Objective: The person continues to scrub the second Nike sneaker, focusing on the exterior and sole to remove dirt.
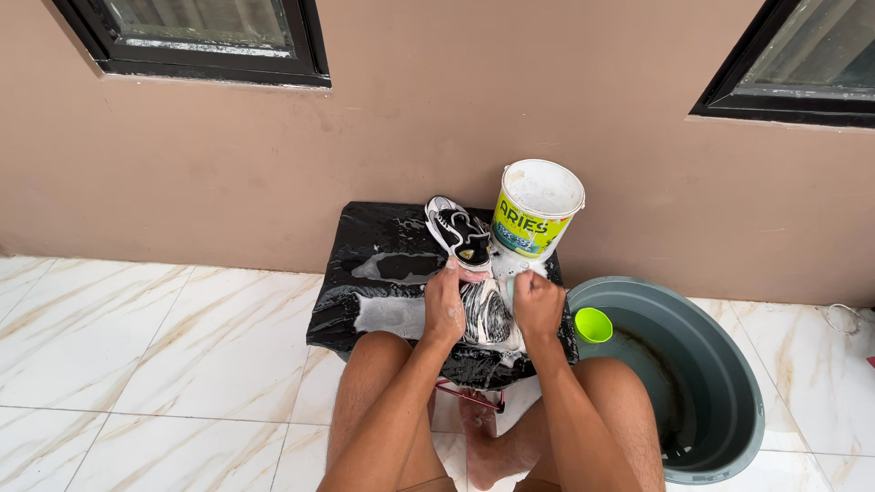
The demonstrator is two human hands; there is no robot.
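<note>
Bare knees framing view from below; left hand [444, 305] gripping soapy black-and-white shoe [486, 312], fingers curled round its side; right hand [538, 305] closing on small brush, pressing against shoe; shoe lying on black plastic sheet [383, 273]; second shoe [458, 230] sitting behind, beside white bucket [536, 208]; green cup [593, 324] resting in grey basin [720, 383].

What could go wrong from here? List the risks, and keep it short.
1. The white bucket stands at the back edge of the soapy black-wrapped stand; hard scrubbing could perhaps knock it off.
2. The second sneaker lies loose on the wet plastic and might slide.
3. The left hand and right hand grip a sudsy sneaker, which could slip toward the grey basin.
</note>
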